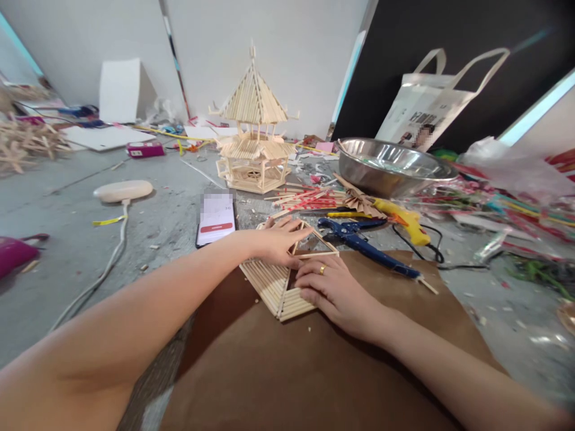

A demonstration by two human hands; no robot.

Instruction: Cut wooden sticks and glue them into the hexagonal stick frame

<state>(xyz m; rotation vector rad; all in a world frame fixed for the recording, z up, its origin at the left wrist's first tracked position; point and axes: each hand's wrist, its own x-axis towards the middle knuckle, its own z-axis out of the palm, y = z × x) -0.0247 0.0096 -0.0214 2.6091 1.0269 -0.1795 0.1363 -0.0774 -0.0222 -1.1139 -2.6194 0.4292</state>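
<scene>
A six-sided stick roof (265, 284) made of pale wooden sticks lies on a brown sheet (287, 365). Rows of sticks fill its near sides, while the far right sections are open frames. My left hand (276, 242) rests across the top of it, fingers stretched and spread over the frame. From the right, my right hand (335, 293), with a gold ring, grips the right side near a filled section; its fingers are bent and close together. Its thumb and any small stick beneath the fingers are hidden. A phone (218, 224) lies just beyond my left forearm.
A stick pagoda (256, 131) stands behind. Blue cutters (368, 245), a yellow glue gun (406, 221) and red-tipped sticks (309, 197) lie beyond my right hand. A steel basin (395, 170) sits farther back. A white device (123, 191) with a cable is at left.
</scene>
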